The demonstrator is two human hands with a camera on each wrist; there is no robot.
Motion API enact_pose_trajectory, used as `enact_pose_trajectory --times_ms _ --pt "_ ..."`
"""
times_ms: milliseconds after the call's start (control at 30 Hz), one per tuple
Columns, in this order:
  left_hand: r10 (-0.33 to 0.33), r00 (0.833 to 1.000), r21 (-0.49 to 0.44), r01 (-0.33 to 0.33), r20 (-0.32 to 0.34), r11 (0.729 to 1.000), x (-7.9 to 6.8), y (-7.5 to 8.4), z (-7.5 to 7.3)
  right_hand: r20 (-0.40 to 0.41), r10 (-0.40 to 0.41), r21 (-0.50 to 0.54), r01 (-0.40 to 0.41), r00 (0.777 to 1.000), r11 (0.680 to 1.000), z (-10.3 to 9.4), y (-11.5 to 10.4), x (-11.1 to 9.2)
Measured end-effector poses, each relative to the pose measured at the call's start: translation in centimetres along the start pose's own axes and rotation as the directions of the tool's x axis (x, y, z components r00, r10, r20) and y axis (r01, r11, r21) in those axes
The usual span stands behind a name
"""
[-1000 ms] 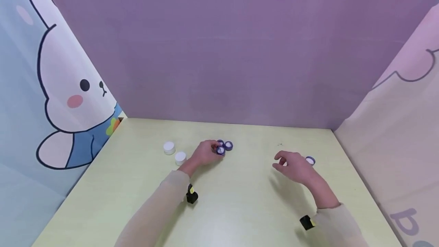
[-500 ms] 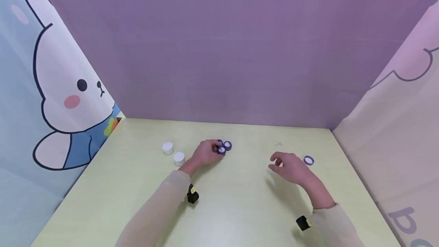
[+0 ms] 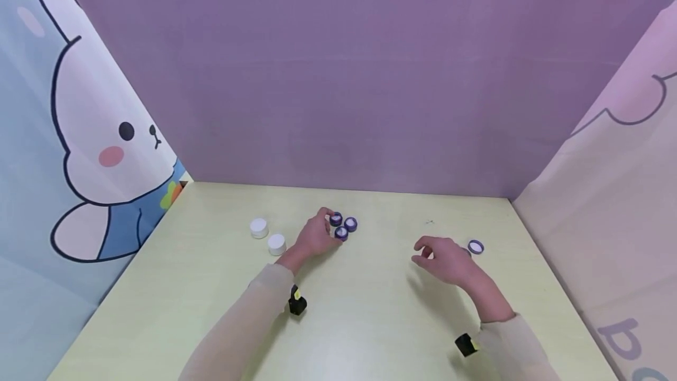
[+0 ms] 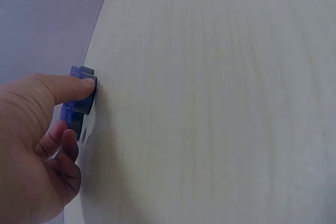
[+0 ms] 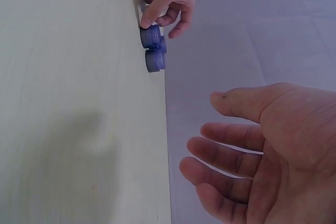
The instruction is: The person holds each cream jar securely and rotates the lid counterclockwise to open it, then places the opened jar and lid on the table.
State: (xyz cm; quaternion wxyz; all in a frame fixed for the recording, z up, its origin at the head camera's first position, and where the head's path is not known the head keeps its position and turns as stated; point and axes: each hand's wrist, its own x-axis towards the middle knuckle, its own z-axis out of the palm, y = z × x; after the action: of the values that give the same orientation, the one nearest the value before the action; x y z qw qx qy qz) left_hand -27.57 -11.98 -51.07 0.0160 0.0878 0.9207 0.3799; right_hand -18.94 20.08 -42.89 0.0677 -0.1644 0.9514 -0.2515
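Three small round dark-purple pieces with pale centres (image 3: 351, 224) stand in a tight cluster on the table. My left hand (image 3: 316, 236) is at their left side. Its thumb rests against the nearest purple piece (image 3: 341, 233), and the forefinger reaches to the rear one (image 3: 335, 220). In the left wrist view, the thumb lies along the side of a purple piece (image 4: 80, 103) while the other fingers bend loosely below. My right hand (image 5: 283, 156) hangs over the table with relaxed, slightly bent fingers and nothing in them. Just behind it lies a purple ring-shaped piece (image 3: 475, 246) with a pale middle.
Two white round pieces (image 3: 258, 228) sit left of the left hand, one close to the wrist. A purple cloth wall (image 3: 338, 75) rises behind the table (image 3: 349, 334). Printed curtains (image 3: 106, 163) stand on both sides.
The left hand's fingers have spread from the cluster, so the rear purple piece shows more fully. The right hand has drifted slightly left, away from the purple ring.
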Motion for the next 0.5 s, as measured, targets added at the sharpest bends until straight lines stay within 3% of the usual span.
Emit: enact_pose_trajectory --times_ms 100,300,500 --pt "-0.028 0.999 0.02 0.028 0.018 0.999 0.11 0.04 -0.1 0.007 -0.007 -0.001 0.007 1.0 1.0 0.11 0.03 0.0" --pt "-0.024 0.997 0.015 0.023 0.075 1.0 0.2 0.19 -0.42 0.012 -0.022 0.001 0.022 1.0 1.0 0.43 0.14 0.05" --pt "-0.014 0.997 0.013 0.013 0.077 1.0 0.25 0.02 -0.35 -0.001 -0.047 -0.002 0.047 0.999 0.999 0.57 0.13 -0.06"
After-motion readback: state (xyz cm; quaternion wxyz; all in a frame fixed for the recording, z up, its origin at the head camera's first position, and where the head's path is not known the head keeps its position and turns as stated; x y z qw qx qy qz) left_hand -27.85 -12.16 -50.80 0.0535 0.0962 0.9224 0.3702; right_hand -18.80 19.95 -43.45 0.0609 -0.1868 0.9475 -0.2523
